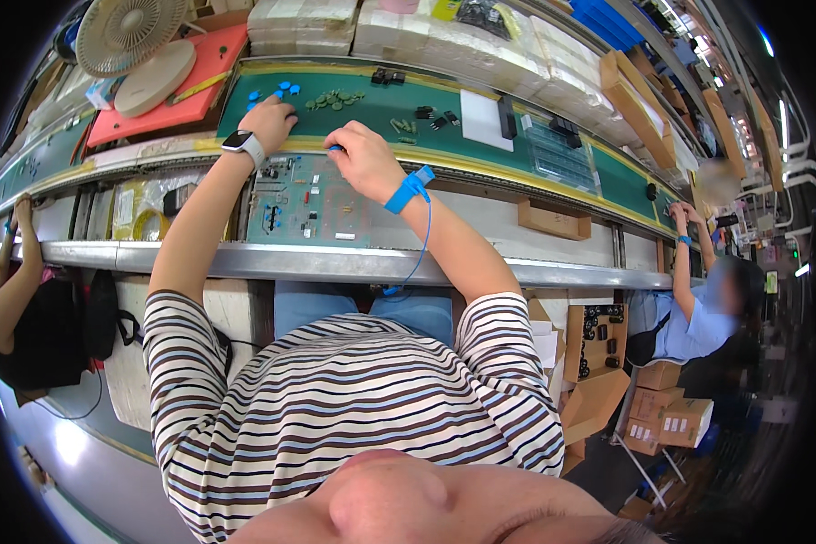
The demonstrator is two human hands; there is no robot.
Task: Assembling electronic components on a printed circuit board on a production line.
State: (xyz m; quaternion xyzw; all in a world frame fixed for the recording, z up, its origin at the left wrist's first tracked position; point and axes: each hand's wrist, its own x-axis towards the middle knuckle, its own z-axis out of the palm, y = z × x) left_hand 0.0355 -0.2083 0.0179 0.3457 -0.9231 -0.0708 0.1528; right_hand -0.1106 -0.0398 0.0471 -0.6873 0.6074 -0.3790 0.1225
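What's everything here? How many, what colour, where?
Flat rectangular circuit board: one, green, before the person
Small round components: several, blue, beyond the board
Small disc components: many, green, right of the blue ones
Thin rectangular sheet: one, white, further right
Round caged fan: one, cream, upper left
Cardboard boxes: several, brown, right side
Co-workers: two, in black and blue, either side
Wrist strap: one, blue, right wrist
Left hand: one, bare, near the blue components
Right hand: one, bare, pinching a small blue part

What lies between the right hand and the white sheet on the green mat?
In the head view, small green parts and black components lie between the right hand and the white sheet.
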